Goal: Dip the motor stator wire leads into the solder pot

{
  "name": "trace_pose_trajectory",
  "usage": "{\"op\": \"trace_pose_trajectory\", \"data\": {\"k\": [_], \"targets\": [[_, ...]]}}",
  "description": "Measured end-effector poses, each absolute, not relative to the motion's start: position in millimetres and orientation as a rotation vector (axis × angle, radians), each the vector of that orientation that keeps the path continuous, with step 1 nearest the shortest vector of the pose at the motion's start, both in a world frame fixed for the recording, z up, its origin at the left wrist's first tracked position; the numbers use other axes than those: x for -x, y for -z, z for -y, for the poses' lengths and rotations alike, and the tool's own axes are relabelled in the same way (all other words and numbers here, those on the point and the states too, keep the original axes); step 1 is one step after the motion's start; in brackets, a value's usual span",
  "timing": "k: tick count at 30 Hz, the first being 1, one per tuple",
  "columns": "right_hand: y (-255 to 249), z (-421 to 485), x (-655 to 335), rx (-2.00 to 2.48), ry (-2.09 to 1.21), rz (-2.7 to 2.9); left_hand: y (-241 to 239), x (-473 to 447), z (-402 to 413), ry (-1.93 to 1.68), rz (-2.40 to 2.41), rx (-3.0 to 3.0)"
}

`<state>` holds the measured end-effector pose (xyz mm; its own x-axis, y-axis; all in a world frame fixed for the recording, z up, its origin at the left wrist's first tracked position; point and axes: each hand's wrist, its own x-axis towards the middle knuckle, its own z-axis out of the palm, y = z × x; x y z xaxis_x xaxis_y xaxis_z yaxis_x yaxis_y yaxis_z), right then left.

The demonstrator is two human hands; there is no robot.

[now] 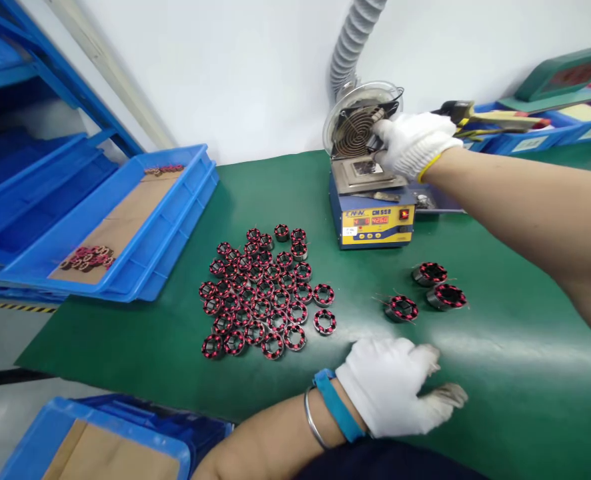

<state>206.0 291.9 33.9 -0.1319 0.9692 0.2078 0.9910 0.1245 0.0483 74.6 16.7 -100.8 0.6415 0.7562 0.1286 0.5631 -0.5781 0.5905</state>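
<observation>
My left hand (390,387), in a white glove with worn fingertips, rests low over the green table with thumb and fingers apart and nothing between them. Several wire-wound motor stators (445,297) with red and black windings lie just beyond it. My right hand (410,143), gloved too, is over the solder pot (375,223), a blue and yellow unit with a lit red display. Its fingers are closed near the pot's opening; what they hold is mostly hidden, only a dark edge shows. Behind the pot stands a fan with a round grille (354,133).
A large group of stators (263,290) covers the middle of the green table (140,353). At left is a blue tray (150,267) with cardboard and small stators. A grey duct hose (358,33) hangs above the pot. Blue bins (530,141) line the back right.
</observation>
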Motion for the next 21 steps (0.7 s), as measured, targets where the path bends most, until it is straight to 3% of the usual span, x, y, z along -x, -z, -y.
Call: {"op": "trace_pose_trajectory", "data": {"k": [11,15,21], "targets": [[-35,-288,-202,1.961,0.295,2.276,102,-74,-16,-0.579,-1.051,-2.399],[-50,-274,-202,1.951,0.252,2.118,103,-72,-16,-0.801,-1.127,-2.319],[-45,-217,-196,1.949,-0.149,1.829,92,-72,-20,-1.246,-1.184,-1.505]]}}
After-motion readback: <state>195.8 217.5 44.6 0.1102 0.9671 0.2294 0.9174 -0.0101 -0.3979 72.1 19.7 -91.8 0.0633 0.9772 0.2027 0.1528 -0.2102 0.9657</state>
